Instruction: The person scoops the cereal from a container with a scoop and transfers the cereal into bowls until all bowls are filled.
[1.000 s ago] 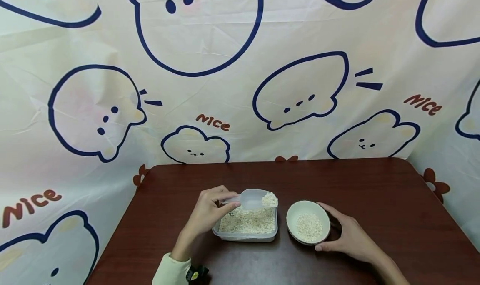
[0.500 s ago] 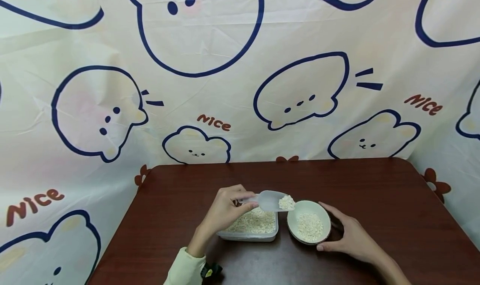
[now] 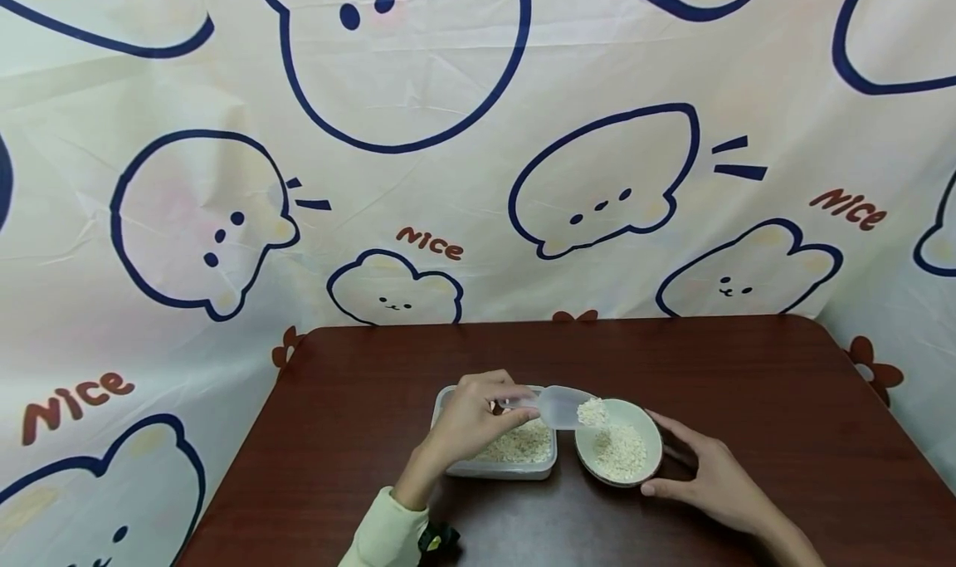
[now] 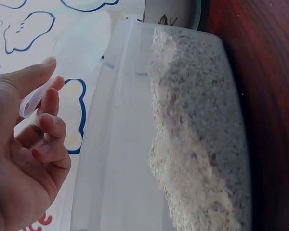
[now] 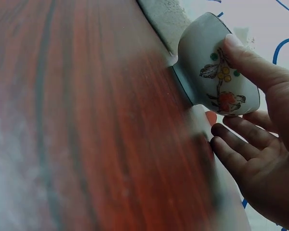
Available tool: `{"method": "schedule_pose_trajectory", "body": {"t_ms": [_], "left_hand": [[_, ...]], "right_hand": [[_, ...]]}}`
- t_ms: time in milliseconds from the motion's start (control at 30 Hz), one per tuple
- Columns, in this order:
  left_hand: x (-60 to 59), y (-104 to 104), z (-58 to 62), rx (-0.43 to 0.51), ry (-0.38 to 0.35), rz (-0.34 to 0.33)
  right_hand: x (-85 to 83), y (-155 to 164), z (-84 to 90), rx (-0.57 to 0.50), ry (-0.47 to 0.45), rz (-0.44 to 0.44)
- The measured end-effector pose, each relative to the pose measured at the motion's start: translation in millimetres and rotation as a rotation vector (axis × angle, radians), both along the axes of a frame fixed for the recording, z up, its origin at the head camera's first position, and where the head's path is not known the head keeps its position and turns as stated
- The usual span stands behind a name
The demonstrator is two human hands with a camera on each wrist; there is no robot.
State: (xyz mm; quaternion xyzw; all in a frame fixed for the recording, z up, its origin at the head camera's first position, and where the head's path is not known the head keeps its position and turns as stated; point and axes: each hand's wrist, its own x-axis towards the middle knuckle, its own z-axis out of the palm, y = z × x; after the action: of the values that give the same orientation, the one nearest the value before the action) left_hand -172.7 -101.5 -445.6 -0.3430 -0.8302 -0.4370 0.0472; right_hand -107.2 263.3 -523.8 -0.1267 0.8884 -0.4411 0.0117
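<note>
My left hand (image 3: 474,413) pinches the handle of a translucent plastic scoop (image 3: 560,407) between thumb and fingers. The scoop's tip, carrying a heap of oat flakes (image 3: 592,412), reaches over the left rim of a white bowl (image 3: 586,461). More flakes (image 3: 621,453) lie inside that bowl. My right hand (image 3: 713,477) holds the bowl from the right, thumb at the near side and fingers at the far side. In the right wrist view the bowl (image 5: 195,53) shows a painted flower-and-fruit pattern. Below the left hand stands a clear plastic container (image 3: 515,471), partly filled with flakes (image 4: 197,130).
Everything stands on a dark reddish-brown wooden table (image 3: 388,359). A pale cloth (image 3: 478,185) with blue cartoon outlines hangs behind and beside it. Container and bowl stand side by side with a narrow gap. A dark wrist strap (image 3: 439,540) shows at the left sleeve.
My left hand has carried the loaded scoop rightward, from above the container to over the bowl's left rim. The right hand still holds the bowl in about the same place.
</note>
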Motion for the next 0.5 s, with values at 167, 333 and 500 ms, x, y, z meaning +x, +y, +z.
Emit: {"method": "schedule_pose_trajectory", "body": {"t_ms": [167,333,500], "left_hand": [[1.8,8,2.7,-0.065,0.033,-0.021],[2.8,18,6.0,-0.13,0.102,-0.046],[2.2,28,9.8,-0.24,0.195,-0.064]], "right_hand": [[2.5,2,0.6,-0.043,0.03,0.03],[3.3,2,-0.3,-0.043,0.004,0.02],[2.7,2,-0.6,-0.029,-0.007,0.015]]}}
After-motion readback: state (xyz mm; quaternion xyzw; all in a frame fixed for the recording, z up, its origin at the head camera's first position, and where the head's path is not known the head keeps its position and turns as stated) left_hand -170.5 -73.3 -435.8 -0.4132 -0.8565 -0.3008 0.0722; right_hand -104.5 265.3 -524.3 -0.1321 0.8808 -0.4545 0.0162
